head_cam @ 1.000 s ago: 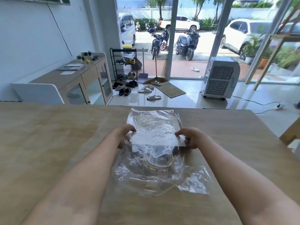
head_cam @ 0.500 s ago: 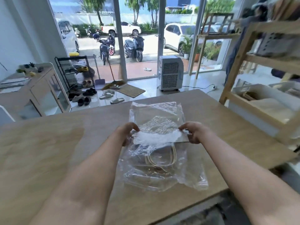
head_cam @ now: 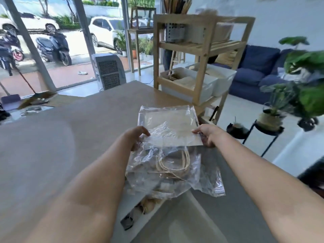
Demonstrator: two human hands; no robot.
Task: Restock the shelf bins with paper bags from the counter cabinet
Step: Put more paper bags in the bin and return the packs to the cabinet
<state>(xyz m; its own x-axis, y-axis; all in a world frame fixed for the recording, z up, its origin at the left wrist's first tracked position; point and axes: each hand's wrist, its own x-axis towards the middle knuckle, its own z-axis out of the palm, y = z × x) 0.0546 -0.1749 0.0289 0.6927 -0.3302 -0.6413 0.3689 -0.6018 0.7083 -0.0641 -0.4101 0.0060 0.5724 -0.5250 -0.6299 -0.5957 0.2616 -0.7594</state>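
Hands at the centre of the frame hold a clear crinkled plastic packet of cream paper bags (head_cam: 168, 130) above a light wooden counter (head_cam: 87, 123). Left hand (head_cam: 138, 135) pinches the packet's left edge; right hand (head_cam: 207, 135) pinches its right edge. Pale cord handles (head_cam: 173, 162) show through the plastic lower down. At upper right, a pale wooden shelf unit (head_cam: 201, 48) carries white plastic bins (head_cam: 201, 81) holding similar bags. No brand, label or writing is legible anywhere.

Clear glossy plastic wrap (head_cam: 168, 165) — crinkled; matt wood counter (head_cam: 91, 123).
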